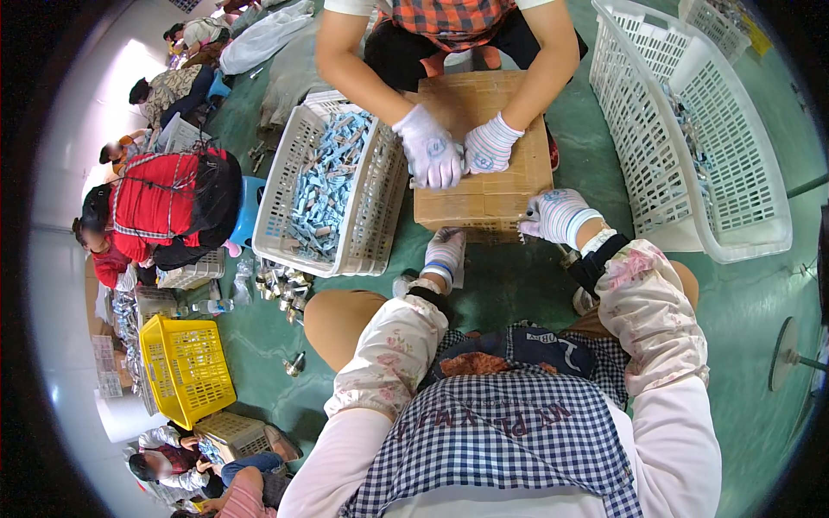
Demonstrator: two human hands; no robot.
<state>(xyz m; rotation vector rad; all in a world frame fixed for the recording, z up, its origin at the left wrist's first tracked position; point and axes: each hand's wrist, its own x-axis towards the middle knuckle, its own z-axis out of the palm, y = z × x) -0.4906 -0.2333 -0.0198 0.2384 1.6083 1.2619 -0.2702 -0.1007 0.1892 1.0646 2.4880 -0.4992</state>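
Note:
A brown cardboard box (479, 203) stands upside or closed in front of me, its flat top worn and taped. My left hand (444, 259), in a striped white glove, is at the box's near left edge with its fingers bunched; what they hold, if anything, is hidden. By the near right corner, my right hand (561, 216), gloved likewise, pinches a small metal piece (523, 228). Across from me, a co-worker's two gloved hands (432, 157) meet over the box top, working on something too small to make out.
Left of the box, a white basket (266, 231) holds many small blue and grey pieces (324, 186). A tall white basket (626, 95) stands at right. Metal parts (283, 287) lie on the green floor, beyond a yellow basket (186, 369). Other people sit along the left.

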